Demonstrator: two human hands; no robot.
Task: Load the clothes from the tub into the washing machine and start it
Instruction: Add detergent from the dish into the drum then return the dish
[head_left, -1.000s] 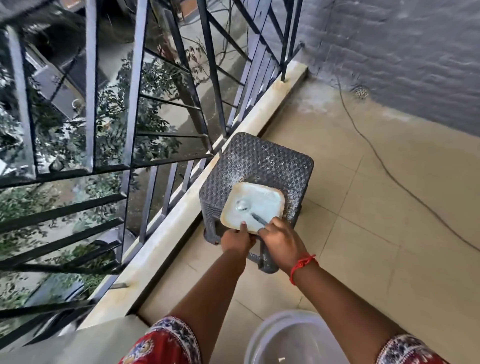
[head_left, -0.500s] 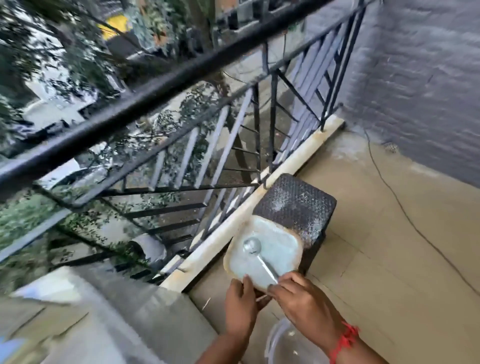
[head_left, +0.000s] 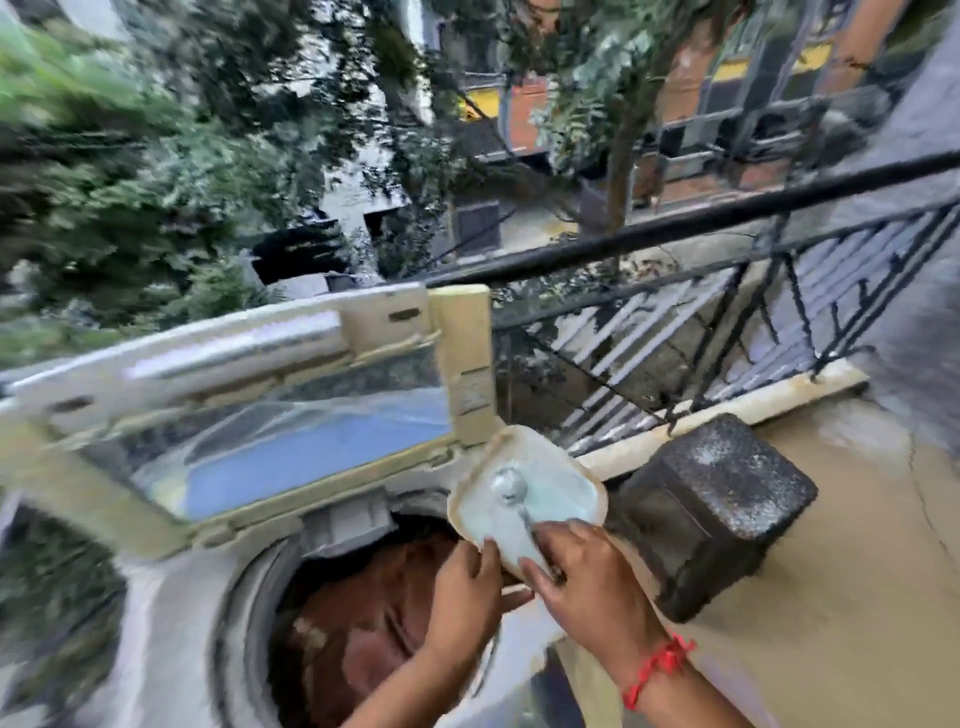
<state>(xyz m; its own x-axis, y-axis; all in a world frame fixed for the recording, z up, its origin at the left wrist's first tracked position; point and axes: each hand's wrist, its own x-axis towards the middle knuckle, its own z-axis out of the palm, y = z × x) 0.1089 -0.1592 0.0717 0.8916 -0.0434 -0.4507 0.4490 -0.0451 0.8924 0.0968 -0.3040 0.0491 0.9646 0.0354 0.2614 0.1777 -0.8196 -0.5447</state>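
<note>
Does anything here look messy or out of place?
The stool by the railing is dusted with whitish residue on top. Otherwise nothing stands out, though the picture is blurred.

I hold both hands close together in front of me. My left hand (head_left: 467, 587) and my right hand (head_left: 582, 577) have curled fingers, gripping.

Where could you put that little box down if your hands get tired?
The dark stool top looks bare, between the railing and the tan floor. That floor is free too. The washer drum is crowded with clothes, and both hands hold the box above it.
</note>
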